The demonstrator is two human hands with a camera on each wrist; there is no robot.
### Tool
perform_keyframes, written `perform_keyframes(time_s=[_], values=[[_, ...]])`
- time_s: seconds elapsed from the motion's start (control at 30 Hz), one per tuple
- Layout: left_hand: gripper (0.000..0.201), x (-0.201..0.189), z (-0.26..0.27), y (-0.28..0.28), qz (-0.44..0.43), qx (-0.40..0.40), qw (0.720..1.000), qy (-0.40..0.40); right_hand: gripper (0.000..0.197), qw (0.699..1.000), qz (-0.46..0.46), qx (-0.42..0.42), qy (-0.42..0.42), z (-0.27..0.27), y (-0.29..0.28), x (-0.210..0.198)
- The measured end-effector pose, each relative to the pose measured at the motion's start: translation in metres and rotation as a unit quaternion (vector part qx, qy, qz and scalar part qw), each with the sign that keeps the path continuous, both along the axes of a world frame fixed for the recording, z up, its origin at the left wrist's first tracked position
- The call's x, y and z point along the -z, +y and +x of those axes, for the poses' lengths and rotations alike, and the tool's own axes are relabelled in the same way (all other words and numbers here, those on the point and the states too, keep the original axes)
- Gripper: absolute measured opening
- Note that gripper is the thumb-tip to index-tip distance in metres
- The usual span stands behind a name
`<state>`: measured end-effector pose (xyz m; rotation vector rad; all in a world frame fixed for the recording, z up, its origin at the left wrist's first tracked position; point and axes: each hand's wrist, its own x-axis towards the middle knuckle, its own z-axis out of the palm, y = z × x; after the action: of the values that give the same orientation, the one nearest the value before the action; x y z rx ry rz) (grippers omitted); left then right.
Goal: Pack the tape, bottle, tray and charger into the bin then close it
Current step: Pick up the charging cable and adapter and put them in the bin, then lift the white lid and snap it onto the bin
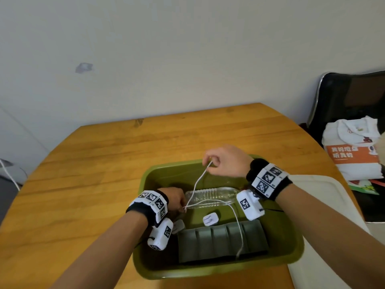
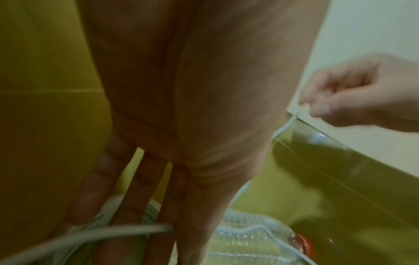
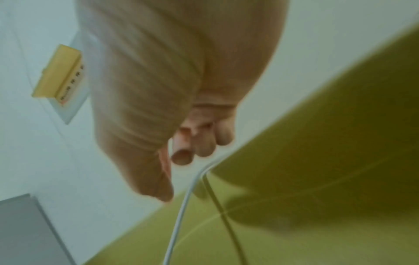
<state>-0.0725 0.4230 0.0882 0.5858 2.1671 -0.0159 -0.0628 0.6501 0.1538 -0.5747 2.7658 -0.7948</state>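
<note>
An olive green bin sits on the wooden table. In it lie a clear bottle on its side, a grey ridged tray and the white charger plug. The charger's white cable runs up from the bin. My left hand pinches a bend of the cable low inside the bin, by the bottle's end. My right hand pinches the cable higher, over the far rim. A whitish object, perhaps the tape, is mostly hidden under my left wrist. The left wrist view shows the bottle and cable.
A white lid lies on the table right of the bin. Beyond the table's right edge stands a dark chair holding white and orange bags. Bare tabletop extends left of and behind the bin.
</note>
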Motion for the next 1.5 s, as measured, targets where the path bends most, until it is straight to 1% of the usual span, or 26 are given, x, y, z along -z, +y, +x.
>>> perform_keyframes(time_s=[0.03, 0.07, 0.1, 0.13, 0.17, 0.23, 0.27, 0.33, 0.4, 0.47, 0.53, 0.6, 0.67, 0.7, 0.73, 0.8, 0.87, 0.93, 1.03, 1.07, 1.17, 1.23, 1.33, 1.37, 1.43, 1.5], values=[[0.024, -0.002, 0.001, 0.002, -0.004, 0.009, 1.000, 0.003, 0.020, 0.998, 0.021, -0.003, 0.053, 0.001, -0.004, -0.006], [0.024, -0.003, 0.002, 0.003, -0.009, 0.013, 1.000, 0.006, 0.031, 0.996, 0.057, -0.021, 0.071, 0.002, -0.009, -0.010], [0.025, -0.004, 0.002, 0.003, -0.011, 0.014, 1.000, 0.008, 0.041, 0.991, 0.114, -0.043, 0.056, 0.004, -0.014, -0.013], [0.025, -0.005, 0.003, 0.003, -0.012, 0.011, 1.000, 0.005, 0.045, 0.981, 0.180, -0.064, 0.025, 0.008, -0.019, -0.013], [0.025, -0.006, 0.004, 0.002, -0.010, 0.010, 1.000, 0.001, 0.042, 0.967, 0.241, -0.082, 0.010, 0.010, -0.021, -0.010], [0.026, -0.007, 0.004, -0.001, -0.003, 0.009, 1.000, -0.002, 0.014, 0.938, 0.330, -0.095, 0.035, 0.013, -0.024, -0.004], [0.027, -0.007, 0.005, -0.001, -0.001, 0.004, 1.000, -0.003, 0.007, 0.927, 0.360, -0.091, 0.051, 0.016, -0.026, -0.004], [0.028, -0.008, 0.006, -0.002, 0.000, -0.006, 1.000, 0.004, 0.020, 0.910, 0.399, -0.093, 0.062, 0.024, -0.031, -0.006], [0.029, -0.007, 0.008, -0.002, -0.002, -0.016, 1.000, 0.005, 0.025, 0.909, 0.401, -0.111, 0.031, 0.039, -0.041, -0.010], [0.030, -0.006, 0.009, -0.003, 0.004, -0.028, 1.000, 0.002, 0.028, 0.914, 0.381, -0.138, -0.012, 0.056, -0.053, -0.010], [0.029, -0.006, 0.010, -0.004, 0.009, -0.034, 0.999, 0.005, 0.037, 0.916, 0.356, -0.164, -0.085, 0.063, -0.061, -0.002], [0.029, -0.005, 0.010, -0.004, 0.014, -0.039, 0.999, 0.010, 0.040, 0.915, 0.315, -0.157, -0.199, 0.062, -0.061, 0.015], [0.029, -0.004, 0.011, -0.006, 0.019, -0.048, 0.999, 0.010, 0.039, 0.904, 0.258, -0.128, -0.316, 0.057, -0.059, 0.029], [0.029, -0.004, 0.011, -0.007, 0.021, -0.053, 0.998, 0.010, 0.038, 0.900, 0.230, -0.108, -0.356, 0.056, -0.057, 0.036], [0.030, -0.003, 0.011, -0.008, 0.023, -0.057, 0.998, 0.010, 0.036, 0.893, 0.211, -0.092, -0.386, 0.055, -0.054, 0.043], [0.030, -0.003, 0.011, -0.012, 0.028, -0.067, 0.997, 0.016, 0.031, 0.875, 0.210, -0.075, -0.430, 0.056, -0.048, 0.055], [0.031, -0.003, 0.011, -0.014, 0.033, -0.078, 0.996, 0.011, 0.033, 0.863, 0.215, -0.053, -0.453, 0.057, -0.041, 0.066], [0.032, -0.004, 0.010, -0.015, 0.042, -0.086, 0.995, 0.007, 0.037, 0.869, 0.198, -0.026, -0.454, 0.055, -0.033, 0.075], [0.033, -0.009, 0.010, -0.014, 0.073, -0.097, 0.993, 0.008, 0.023, 0.883, 0.157, -0.011, -0.441, 0.049, -0.019, 0.080], [0.033, -0.012, 0.009, -0.012, 0.087, -0.102, 0.991, 0.017, 0.021, 0.887, 0.145, -0.006, -0.439, 0.046, -0.014, 0.079], [0.030, -0.025, 0.002, -0.009, 0.153, -0.126, 0.978, 0.069, 0.028, 0.898, 0.085, 0.005, -0.432, 0.036, -0.006, 0.068], [0.024, -0.033, -0.003, -0.006, 0.213, -0.165, 0.959, 0.092, 0.035, 0.909, 0.056, 0.012, -0.413, 0.032, -0.005, 0.061], [0.021, -0.043, -0.004, -0.001, 0.299, -0.218, 0.919, 0.136, 0.032, 0.937, 0.021, 0.033, -0.348, 0.031, -0.004, 0.051], [0.020, -0.045, -0.004, 0.000, 0.318, -0.223, 0.907, 0.165, 0.031, 0.948, -0.006, 0.042, -0.315, 0.033, -0.002, 0.045], [0.018, -0.047, -0.003, 0.002, 0.336, -0.214, 0.883, 0.250, 0.027, 0.965, -0.085, 0.066, -0.240, 0.039, 0.011, 0.027], [0.019, -0.047, -0.004, -0.005, 0.351, -0.214, 0.850, 0.330, 0.019, 0.965, -0.164, 0.089, -0.181, 0.044, 0.028, 0.002]])
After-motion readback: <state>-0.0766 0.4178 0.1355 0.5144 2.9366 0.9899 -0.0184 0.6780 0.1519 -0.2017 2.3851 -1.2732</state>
